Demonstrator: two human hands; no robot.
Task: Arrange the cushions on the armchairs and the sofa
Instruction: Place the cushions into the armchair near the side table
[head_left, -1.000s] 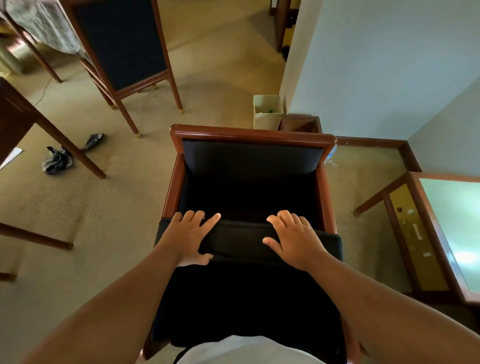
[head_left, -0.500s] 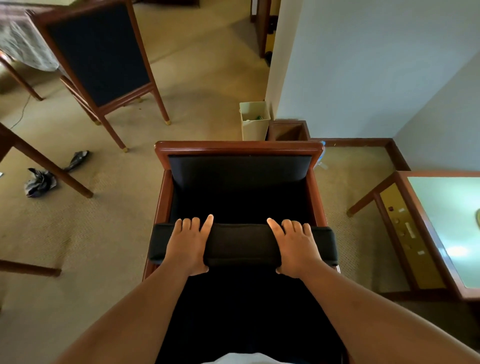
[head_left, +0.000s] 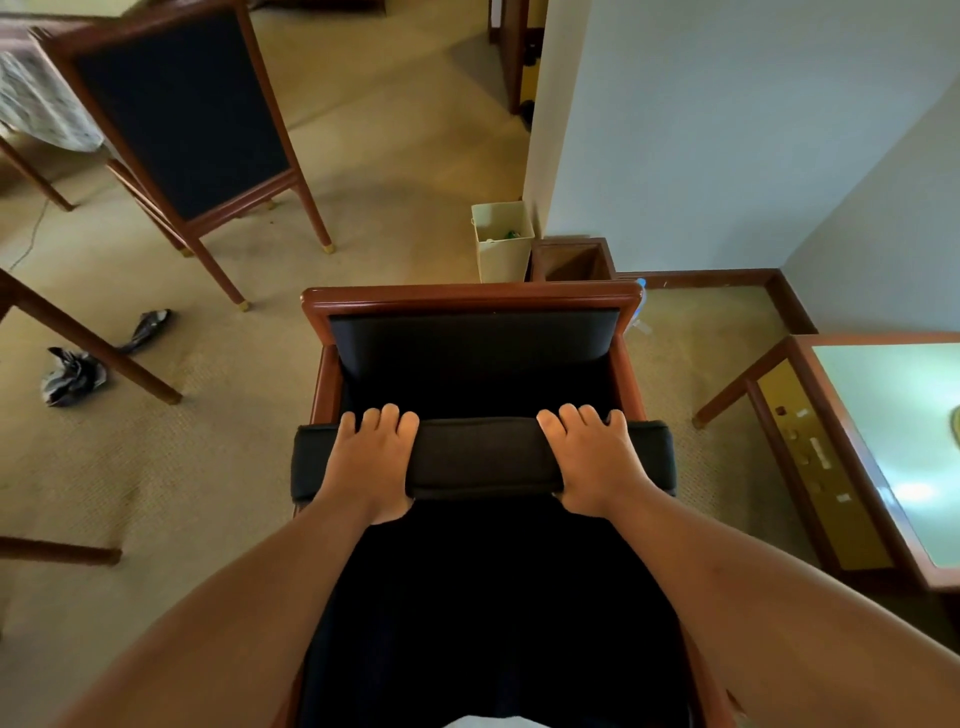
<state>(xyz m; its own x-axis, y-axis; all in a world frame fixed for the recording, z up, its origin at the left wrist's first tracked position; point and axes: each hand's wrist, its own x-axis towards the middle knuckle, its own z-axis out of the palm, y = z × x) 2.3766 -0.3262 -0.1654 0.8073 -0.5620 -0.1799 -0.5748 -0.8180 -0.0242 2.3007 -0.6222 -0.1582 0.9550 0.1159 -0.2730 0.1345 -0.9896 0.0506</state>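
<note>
The black cushion (head_left: 480, 457) lies across the front of the armchair (head_left: 470, 299), its ends overhanging both wooden arms, seemingly so it can be fed down into the seat. The left hand (head_left: 371, 462) and right hand (head_left: 592, 460) grasp it, fingers curled over its far edge, spaced wide to keep it level; a waste bin (head_left: 501, 241) stands behind

- Left hand (head_left: 371, 462), forearm reaching in from 7 o'clock, grips the cushion (head_left: 480, 457), fingers curled over its 12 o'clock edge.
- Right hand (head_left: 592, 460), forearm from 5 o'clock, grips likewise, palm down.
</note>
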